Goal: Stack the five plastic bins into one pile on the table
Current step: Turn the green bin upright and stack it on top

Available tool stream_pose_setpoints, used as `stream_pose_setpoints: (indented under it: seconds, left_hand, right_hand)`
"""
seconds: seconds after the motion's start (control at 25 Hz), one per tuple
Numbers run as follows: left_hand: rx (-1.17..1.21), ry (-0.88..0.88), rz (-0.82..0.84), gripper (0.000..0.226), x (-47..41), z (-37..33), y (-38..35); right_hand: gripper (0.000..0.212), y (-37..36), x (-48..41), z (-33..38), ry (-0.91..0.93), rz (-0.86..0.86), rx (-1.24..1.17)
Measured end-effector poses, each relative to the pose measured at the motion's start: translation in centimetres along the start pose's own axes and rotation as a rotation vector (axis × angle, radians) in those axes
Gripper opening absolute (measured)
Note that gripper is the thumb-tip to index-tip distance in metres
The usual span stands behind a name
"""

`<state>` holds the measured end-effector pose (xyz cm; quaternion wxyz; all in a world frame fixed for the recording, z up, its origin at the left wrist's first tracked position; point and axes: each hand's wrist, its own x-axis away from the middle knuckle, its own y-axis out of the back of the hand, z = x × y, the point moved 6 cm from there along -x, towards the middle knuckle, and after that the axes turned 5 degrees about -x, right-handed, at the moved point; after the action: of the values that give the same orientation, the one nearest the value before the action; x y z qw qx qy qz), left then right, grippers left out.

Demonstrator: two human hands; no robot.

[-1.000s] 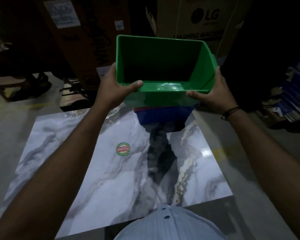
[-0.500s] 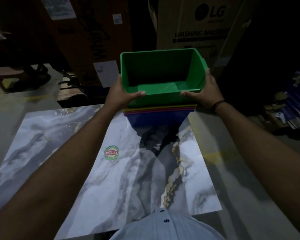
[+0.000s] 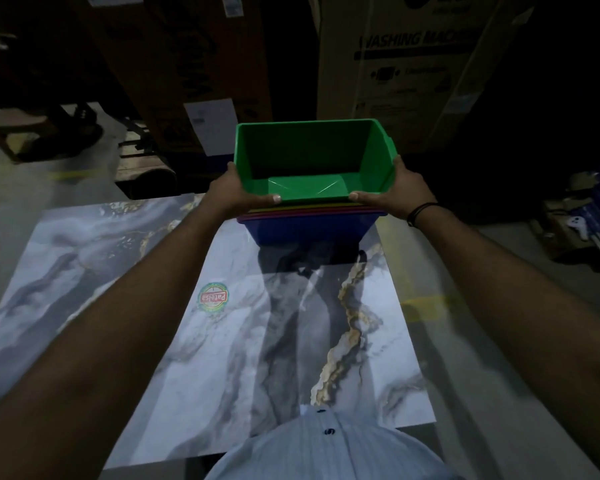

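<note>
Across most of the view lies the shiny table top with grey, white and gold marble swirls (image 3: 84, 244). Behind it stands a big brown cardboard box with the words WASHING MAC on it (image 3: 413, 71). At the far edge of the table sits the pile of plastic bins. The green plastic bin (image 3: 309, 150) is on top, nested in the ones below, with its open side up. Thin yellow and red rims (image 3: 309, 212) peek out just under it. The dark blue plastic bin (image 3: 309, 233) is at the bottom, on the table. The person's left hand (image 3: 231, 192) grips the green bin's left side, with the thumb along the front rim. The right hand (image 3: 400, 192) grips the right side the same way. A round red and green sticker (image 3: 213, 296) is stuck on the table, just beside the left arm. A thin black band (image 3: 421, 212) goes round the right wrist.
</note>
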<state>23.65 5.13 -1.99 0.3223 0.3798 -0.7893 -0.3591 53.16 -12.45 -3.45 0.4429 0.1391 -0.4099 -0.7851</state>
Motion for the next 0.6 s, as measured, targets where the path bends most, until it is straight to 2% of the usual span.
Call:
stream_pose_setpoints:
  seconds: [0.08,0.24,0.48,0.6]
  left_hand:
    - [-0.031,0.019,0.028,0.123,-0.5,0.3,-0.3]
    - [-0.078,0.037,0.067,0.131,-1.0,0.4,-0.7]
    - [-0.104,-0.01,0.039,0.101,-0.3,-0.2,-1.1]
    - [-0.094,-0.021,0.039,0.101,-0.5,-0.1,-1.4]
  right_hand:
    - [0.151,-0.1,-0.1,-0.1,0.006,0.004,0.021]
    - [0.146,-0.5,0.1,-0.3,0.004,-0.018,0.017]
    - [0.149,-1.1,0.2,-0.7,-0.021,-0.043,-0.014]
    - [0.15,-1.3,0.1,-1.2,-0.04,-0.057,-0.031]
